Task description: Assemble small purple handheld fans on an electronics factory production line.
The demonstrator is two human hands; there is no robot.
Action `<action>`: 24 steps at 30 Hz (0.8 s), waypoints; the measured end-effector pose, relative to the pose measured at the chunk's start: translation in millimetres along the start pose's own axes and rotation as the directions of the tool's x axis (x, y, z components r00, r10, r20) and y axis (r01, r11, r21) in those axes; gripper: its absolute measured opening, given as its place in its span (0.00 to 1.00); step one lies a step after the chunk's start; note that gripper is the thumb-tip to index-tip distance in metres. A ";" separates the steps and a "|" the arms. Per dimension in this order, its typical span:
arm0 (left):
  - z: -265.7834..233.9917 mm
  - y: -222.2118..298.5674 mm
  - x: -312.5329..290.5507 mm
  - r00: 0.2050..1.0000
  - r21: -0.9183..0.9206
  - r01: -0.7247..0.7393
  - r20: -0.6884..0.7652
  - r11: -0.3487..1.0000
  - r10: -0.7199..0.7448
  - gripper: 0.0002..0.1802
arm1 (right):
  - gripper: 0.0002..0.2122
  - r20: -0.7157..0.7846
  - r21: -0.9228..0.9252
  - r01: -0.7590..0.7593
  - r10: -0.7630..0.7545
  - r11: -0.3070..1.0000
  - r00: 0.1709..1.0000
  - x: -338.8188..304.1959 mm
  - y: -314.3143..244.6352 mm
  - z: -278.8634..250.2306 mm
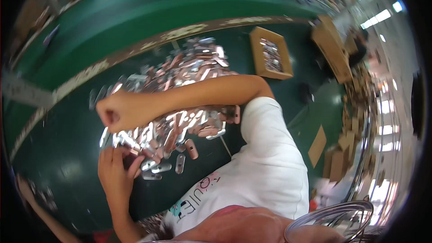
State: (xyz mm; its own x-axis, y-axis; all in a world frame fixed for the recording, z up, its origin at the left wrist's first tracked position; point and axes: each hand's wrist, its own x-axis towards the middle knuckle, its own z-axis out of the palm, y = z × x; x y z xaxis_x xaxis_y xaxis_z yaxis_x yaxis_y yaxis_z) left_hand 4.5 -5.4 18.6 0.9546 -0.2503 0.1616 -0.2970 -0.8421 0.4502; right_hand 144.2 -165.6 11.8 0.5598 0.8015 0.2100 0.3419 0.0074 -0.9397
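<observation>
A wide heap of small, flat, oblong metal pieces [204,65], some pinkish-copper and some silver, spreads over the green table. My right forearm crosses above the heap. At its left edge my right hand [123,110] is closed, fingers curled in; whatever it may hold is hidden. Below it, my left hand [116,168] has its thumb and fingers bent around a pinkish oblong metal piece [130,157], partly hidden and blurred. Several loose pieces, among them a copper one [191,149] with a small dark square, lie just right of my left hand.
A cardboard box [257,56] holding similar pieces stands beyond the heap. A green conveyor belt [148,6] runs along the far side, behind a worn ledge [182,31]. Another person's arm [45,218] reaches in at lower left. Cartons [337,164] are stacked at right.
</observation>
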 end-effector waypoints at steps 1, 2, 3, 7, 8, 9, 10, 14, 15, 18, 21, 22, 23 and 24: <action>-0.2 -0.8 -1.7 1.000 0.039 -0.011 0.011 0.999 0.010 0.17 | 0.05 -0.022 0.032 0.024 -0.023 0.999 0.999 -0.7 3.6 1.5; 1.9 -2.5 -1.0 0.999 0.075 -0.037 0.029 0.997 0.035 0.18 | 0.05 -0.052 0.073 0.030 -0.027 0.997 0.998 -5.0 7.1 1.2; 5.5 -2.7 5.1 0.996 0.082 -0.072 0.055 0.994 0.068 0.18 | 0.05 -0.066 0.100 -0.054 0.061 0.994 0.996 -15.2 -4.4 -6.6; 2.9 -4.4 4.6 0.991 0.112 -0.126 -0.029 0.986 0.130 0.15 | 0.04 -0.038 0.326 -0.280 0.309 0.903 0.950 -26.0 -26.0 -12.3; 1.8 -8.4 -1.0 0.992 0.103 -0.111 -0.050 0.988 0.117 0.15 | 0.04 -0.030 0.335 -0.281 0.308 0.899 0.951 -23.4 -21.7 -10.0; 1.5 -11.7 -3.9 0.988 0.084 -0.126 -0.075 0.988 0.133 0.15 | 0.05 -0.025 0.360 -0.312 0.343 0.879 0.939 -20.5 -23.8 -4.7; -0.3 -11.7 -1.6 0.987 0.054 -0.129 -0.085 0.990 0.134 0.14 | 0.06 -0.051 0.377 -0.341 0.387 0.861 0.921 -21.3 -26.6 -5.0; 1.4 -18.3 0.9 0.986 -0.079 -0.012 -0.168 0.997 -0.002 0.09 | 0.07 -0.007 0.380 -0.354 0.385 0.855 0.923 -24.3 -13.5 -2.9; 1.3 -19.3 2.7 0.987 -0.089 -0.017 -0.163 0.996 0.002 0.09 | 0.08 -0.026 0.393 -0.317 0.356 0.863 0.934 -24.2 -12.7 -0.7; -10.1 -16.7 9.1 0.937 -0.331 0.221 -0.189 0.917 -0.294 0.07 | 0.09 -0.040 0.407 -0.309 0.355 0.860 0.934 -25.3 -14.0 2.2; -5.3 -21.7 13.1 0.919 -0.719 0.160 -0.141 0.676 -0.368 0.07 | 0.08 -0.071 0.401 -0.275 0.328 0.874 0.942 -26.8 -17.1 6.9; -2.7 -20.9 12.8 0.919 -0.719 0.162 -0.139 0.675 -0.369 0.07 | 0.08 -0.071 0.402 -0.276 0.330 0.873 0.941 -27.3 -18.8 7.2; 0.4 -19.5 12.5 0.911 -0.878 0.131 -0.076 0.460 -0.404 0.06 | 0.08 -0.058 0.408 -0.277 0.327 0.870 0.943 -28.0 -20.7 7.8; 1.8 -18.7 12.2 0.906 -0.973 0.093 -0.005 0.211 -0.423 0.06 | 0.07 -0.045 0.413 -0.278 0.324 0.867 0.945 -28.5 -21.8 8.4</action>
State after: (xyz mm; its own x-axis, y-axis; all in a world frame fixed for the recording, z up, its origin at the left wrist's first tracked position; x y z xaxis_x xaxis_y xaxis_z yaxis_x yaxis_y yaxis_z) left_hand 21.7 6.4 10.6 0.9905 0.1315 -0.0393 0.0033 0.2635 0.9647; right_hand 114.5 -183.6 24.0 0.6740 0.7328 -0.0939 -0.1708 0.0309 -0.9848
